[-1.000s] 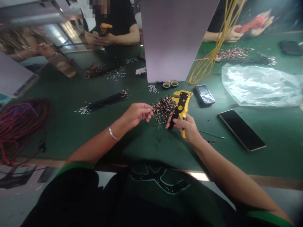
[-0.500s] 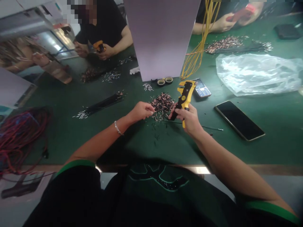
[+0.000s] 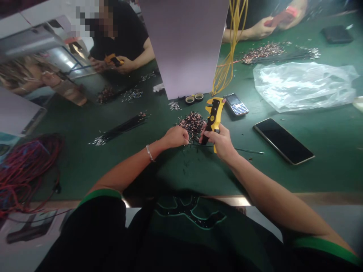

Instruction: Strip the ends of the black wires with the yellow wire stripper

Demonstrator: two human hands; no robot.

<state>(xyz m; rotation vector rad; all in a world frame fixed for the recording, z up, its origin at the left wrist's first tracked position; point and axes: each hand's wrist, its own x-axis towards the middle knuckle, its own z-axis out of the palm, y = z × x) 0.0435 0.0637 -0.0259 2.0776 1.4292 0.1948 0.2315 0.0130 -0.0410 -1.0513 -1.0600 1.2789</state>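
1. The left hand point(image 3: 176, 136) has drawn into a loose curl at the near-left edge of a pile of short copper-tipped dark wire pieces point(image 3: 193, 121); its fingers are closed and narrow, and whether anything is pinched in them cannot be told; this curl hides the fingertips.
2. The right hand point(image 3: 222, 141) is wrapped around a yellow-and-black wire stripper point(image 3: 213, 117), held upright at the right edge of the pile; its head points up and away from the left hand, with the mouth facing left.
3. A thin dark wire point(image 3: 249, 151) lies to the right of the right hand; a line like it shows between the two hands, though whether it is one strand cannot be told.
4. Just beyond the pile are small silvery pieces point(image 3: 174, 105) and rolls of tape point(image 3: 190, 104); to the left, a bundle of dark wires point(image 3: 121, 127) lies slantwise on the green table point(image 3: 198, 179).
5. To the right are a keypad phone point(image 3: 240, 109), a larger dark-screened phone point(image 3: 283, 141) and, farther back, a clear plastic bag point(image 3: 306, 87); a tangle of red cable point(image 3: 25, 166) is at far left.
6. Across the table, a co-worker in black point(image 3: 121, 34) holds an orange-yellow tool point(image 3: 112, 59); yellow wires point(image 3: 231, 49) hang beside a pale panel point(image 3: 184, 45).
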